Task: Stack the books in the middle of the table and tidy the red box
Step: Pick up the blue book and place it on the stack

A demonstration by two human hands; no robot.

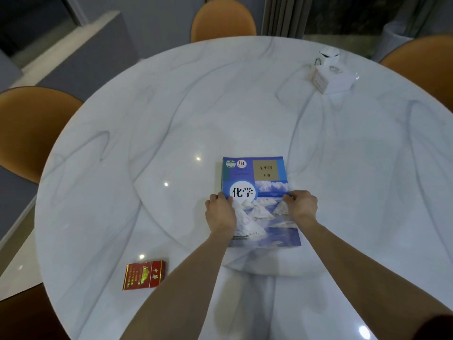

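Note:
A blue textbook (262,182) with white mounds and sky on its cover lies flat near the middle of the round marble table (171,106). A thin edge of another book shows under its left side. My left hand (220,212) grips the book's left edge, fingers curled over the cover. On the opposite edge my right hand (302,204) holds the book the same way. A small red box (144,275) with gold print lies flat on the table at the near left, apart from both hands.
White small boxes (329,72) stand at the far right of the table. Orange chairs surround it: one at the back (223,20), one at the left (29,128), one at the right (426,65). The table's rim curves close on the left.

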